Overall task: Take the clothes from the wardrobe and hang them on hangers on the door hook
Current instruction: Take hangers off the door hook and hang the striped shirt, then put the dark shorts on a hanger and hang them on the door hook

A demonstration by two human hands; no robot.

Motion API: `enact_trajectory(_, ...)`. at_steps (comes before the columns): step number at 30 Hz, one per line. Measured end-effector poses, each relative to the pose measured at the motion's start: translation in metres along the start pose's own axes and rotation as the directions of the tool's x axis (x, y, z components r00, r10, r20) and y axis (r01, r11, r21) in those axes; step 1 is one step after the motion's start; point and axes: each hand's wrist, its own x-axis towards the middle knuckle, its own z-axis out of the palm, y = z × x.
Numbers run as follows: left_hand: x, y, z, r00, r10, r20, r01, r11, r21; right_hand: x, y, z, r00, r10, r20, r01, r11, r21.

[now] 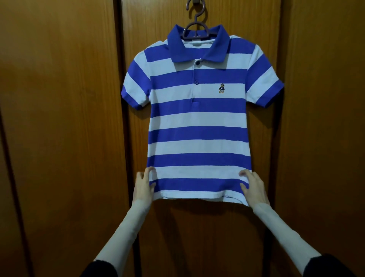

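A blue-and-white striped polo shirt (198,122) hangs flat against a brown wooden door (59,118), its collar draped over a mauve plastic hanger (195,29) whose crook is caught on a hook (196,2) at the top edge of the view, only partly seen. The person's left hand (143,184) pinches the shirt's lower left corner, thumb lying on the front of the cloth and the other fingers behind the edge; the right hand (253,187) does the same at the lower right corner. Held this way, the hem is drawn taut and level below the hanger, apparently to smooth the fabric and square the shirt so it hangs straight. A small embroidered figure (222,88) sits on the chest, beside the buttoned placket. Dark vertical grooves (123,138) in the door run on either side of the shirt. Nothing stands between the hands and the shirt; dark rolled-up sleeves (98,268) show at the bottom of the view.
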Motion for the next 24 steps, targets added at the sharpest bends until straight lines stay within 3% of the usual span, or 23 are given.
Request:
enact_trajectory(5,0.004,0.031,0.002,0.982,0.144,-0.122,-0.122,0.978,0.169,0.014,-0.011,-0.024,0.997,-0.036,-0.070,0.035,0.999,-0.007)
enact_trajectory(10,-0.006,0.085,0.025,0.939,0.323,-0.120,-0.281,0.920,0.272,0.013,-0.011,-0.048,0.996,-0.049,-0.075,0.052,0.998,0.038)
enact_trajectory(15,-0.032,0.129,0.069,0.904,0.427,0.031,-0.427,0.893,0.144,-0.003,0.002,-0.082,0.997,-0.052,-0.061,0.055,0.998,0.034)
enact_trajectory(19,-0.065,0.161,0.113,0.870,0.455,0.188,-0.465,0.885,0.008,-0.020,0.028,-0.117,0.999,-0.034,0.010,0.034,0.999,0.012)
enact_trajectory(24,-0.119,0.199,0.173,0.759,0.518,0.394,-0.493,0.853,-0.171,-0.048,0.074,-0.167,0.995,0.075,0.071,-0.066,0.991,-0.114)
